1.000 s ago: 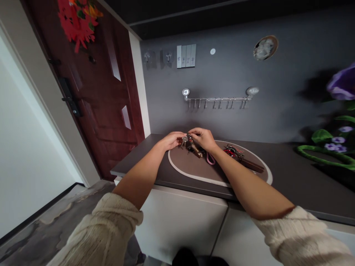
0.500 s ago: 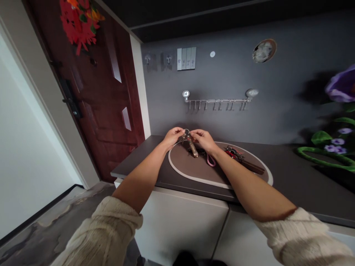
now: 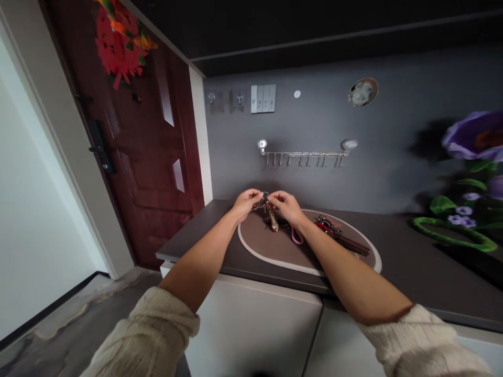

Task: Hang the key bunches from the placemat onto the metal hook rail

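Between my two hands is a metal key ring (image 3: 266, 193), with a few keys and a brown lettered key fob (image 3: 272, 218) dangling from it. My left hand (image 3: 247, 203) pinches the ring's left side. On its right side, the thumb and fingers of my right hand (image 3: 286, 206) are pressed together at the ring. Both hands are above a brown oval mat (image 3: 267, 249) with a pale rim. A pink strap loop (image 3: 297, 236) lies on the mat below my right wrist, and a bunch of keys (image 3: 328, 226) with a brown strap (image 3: 353, 245) rests farther right.
A hook rail (image 3: 304, 155) is fixed to the grey wall behind the dark counter (image 3: 408, 277). Left of it are two small wall hooks (image 3: 240, 99) and a switch panel (image 3: 263, 99). Purple artificial flowers (image 3: 473, 137) stand at the right; a dark red door (image 3: 151, 173) is at the left.
The camera view has tilted up slightly, so the scene sits lower. My fingertips have come closer together at the key ring, which both hands still hold.
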A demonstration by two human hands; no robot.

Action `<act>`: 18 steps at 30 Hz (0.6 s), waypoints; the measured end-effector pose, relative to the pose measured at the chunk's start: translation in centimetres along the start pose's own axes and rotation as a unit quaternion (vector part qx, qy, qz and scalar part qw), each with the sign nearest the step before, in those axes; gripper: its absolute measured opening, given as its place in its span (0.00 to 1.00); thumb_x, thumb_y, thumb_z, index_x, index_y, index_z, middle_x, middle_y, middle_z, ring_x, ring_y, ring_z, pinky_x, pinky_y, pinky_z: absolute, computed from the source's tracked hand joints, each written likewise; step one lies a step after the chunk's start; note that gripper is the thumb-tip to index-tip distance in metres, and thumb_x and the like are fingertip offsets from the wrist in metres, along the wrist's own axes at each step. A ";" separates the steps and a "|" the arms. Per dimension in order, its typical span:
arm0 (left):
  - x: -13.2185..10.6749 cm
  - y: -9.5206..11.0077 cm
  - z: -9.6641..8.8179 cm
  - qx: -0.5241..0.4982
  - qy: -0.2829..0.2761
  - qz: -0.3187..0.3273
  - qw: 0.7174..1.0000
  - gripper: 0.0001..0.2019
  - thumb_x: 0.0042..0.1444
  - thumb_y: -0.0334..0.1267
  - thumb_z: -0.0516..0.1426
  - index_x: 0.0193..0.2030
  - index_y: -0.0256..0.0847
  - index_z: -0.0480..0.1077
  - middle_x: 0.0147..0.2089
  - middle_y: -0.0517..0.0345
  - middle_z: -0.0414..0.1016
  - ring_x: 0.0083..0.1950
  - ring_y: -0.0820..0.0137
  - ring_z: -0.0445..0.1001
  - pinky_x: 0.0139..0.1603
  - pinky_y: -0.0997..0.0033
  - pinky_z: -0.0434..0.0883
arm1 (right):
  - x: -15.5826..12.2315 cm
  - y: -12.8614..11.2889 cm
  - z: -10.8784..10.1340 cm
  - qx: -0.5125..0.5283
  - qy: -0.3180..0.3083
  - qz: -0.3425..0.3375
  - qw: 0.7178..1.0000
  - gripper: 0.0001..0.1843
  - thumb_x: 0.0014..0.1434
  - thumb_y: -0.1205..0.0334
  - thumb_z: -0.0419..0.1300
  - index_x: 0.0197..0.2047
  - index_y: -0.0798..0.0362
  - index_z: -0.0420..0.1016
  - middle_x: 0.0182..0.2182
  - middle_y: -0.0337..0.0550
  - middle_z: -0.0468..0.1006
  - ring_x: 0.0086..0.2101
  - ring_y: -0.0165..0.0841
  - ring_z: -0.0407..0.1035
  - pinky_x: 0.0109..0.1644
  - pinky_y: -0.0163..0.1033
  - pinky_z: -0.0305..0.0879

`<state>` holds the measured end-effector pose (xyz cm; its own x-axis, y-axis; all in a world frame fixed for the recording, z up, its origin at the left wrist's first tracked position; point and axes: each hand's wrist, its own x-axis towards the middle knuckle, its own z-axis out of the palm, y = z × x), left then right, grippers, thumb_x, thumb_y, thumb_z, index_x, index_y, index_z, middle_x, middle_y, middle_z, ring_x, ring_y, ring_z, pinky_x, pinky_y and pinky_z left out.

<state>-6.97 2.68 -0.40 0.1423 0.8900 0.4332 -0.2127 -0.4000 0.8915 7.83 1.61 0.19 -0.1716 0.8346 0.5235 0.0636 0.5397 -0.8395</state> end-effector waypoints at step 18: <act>0.3 -0.7 -0.7 0.323 0.171 0.082 0.927 0.16 0.50 0.47 0.47 0.23 0.37 0.65 0.19 0.61 0.63 0.22 0.77 0.60 0.26 0.76 0.55 | 3.2 -4.0 0.3 0.109 0.094 0.012 0.990 0.13 0.42 0.55 0.59 0.28 0.55 0.64 0.21 0.36 0.68 0.23 0.25 0.62 0.26 0.30 0.58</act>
<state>-7.49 3.42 -1.01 -0.1798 0.7784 0.6015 0.4342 -0.4859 0.7586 6.77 2.04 5.18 0.0139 0.8642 0.5029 -0.1520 0.4989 -0.8532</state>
